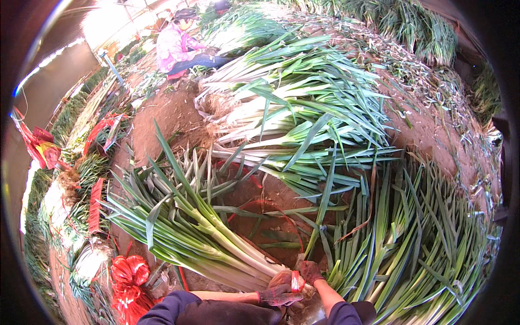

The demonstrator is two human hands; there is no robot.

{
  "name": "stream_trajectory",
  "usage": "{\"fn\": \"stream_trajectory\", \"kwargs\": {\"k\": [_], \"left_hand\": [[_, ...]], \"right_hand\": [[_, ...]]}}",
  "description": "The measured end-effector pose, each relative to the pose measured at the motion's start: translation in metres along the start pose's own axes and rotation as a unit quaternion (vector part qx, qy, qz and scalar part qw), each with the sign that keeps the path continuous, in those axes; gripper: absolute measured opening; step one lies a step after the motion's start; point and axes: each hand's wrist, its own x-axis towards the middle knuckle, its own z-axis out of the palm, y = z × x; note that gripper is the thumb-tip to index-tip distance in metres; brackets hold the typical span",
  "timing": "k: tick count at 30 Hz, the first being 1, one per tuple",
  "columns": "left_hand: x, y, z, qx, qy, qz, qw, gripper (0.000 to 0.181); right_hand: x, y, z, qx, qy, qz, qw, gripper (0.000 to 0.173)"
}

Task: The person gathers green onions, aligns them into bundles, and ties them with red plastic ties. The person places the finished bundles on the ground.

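A large bundle of long green onions point(227, 243) lies in front of me, leaves toward the upper left and white stalks toward my body. My left hand point(280, 295), in a dark knitted work glove, rests at the root end of the bundle. Close to its fingers, a red plastic band point(295, 281) goes around the roots. At the right side of the root end is my right hand point(310, 272), in a dark reddish glove with its fingers curled; what it grips is hidden. A thin red strip curves over the soil beyond the hands.
A big heap of green onions point(284, 109) lies ahead, and another pile point(410, 243) is at my right. Red plastic ribbon point(129, 280) lies at my lower left. A person in a pink top point(174, 44) sits low beyond the bare soil point(166, 111). Bundles stand at the upper right.
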Motion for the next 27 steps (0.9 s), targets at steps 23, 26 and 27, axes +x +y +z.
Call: {"fn": "stream_trajectory", "kwargs": {"k": [23, 26, 27], "left_hand": [[0.006, 0.015, 0.001, -0.036, -0.221, -0.293, 0.93, 0.033], [0.007, 0.029, -0.001, -0.021, -0.222, -0.34, 0.913, 0.037], [0.032, 0.04, -0.016, -0.065, -0.275, -0.369, 0.886, 0.032]], "right_hand": [[0.003, 0.01, -0.009, 0.072, 0.035, 0.03, 0.996, 0.051], [0.002, -0.001, -0.004, 0.086, 0.013, 0.05, 0.995, 0.052], [0.002, 0.0, -0.009, 0.073, 0.011, 0.061, 0.995, 0.053]]}}
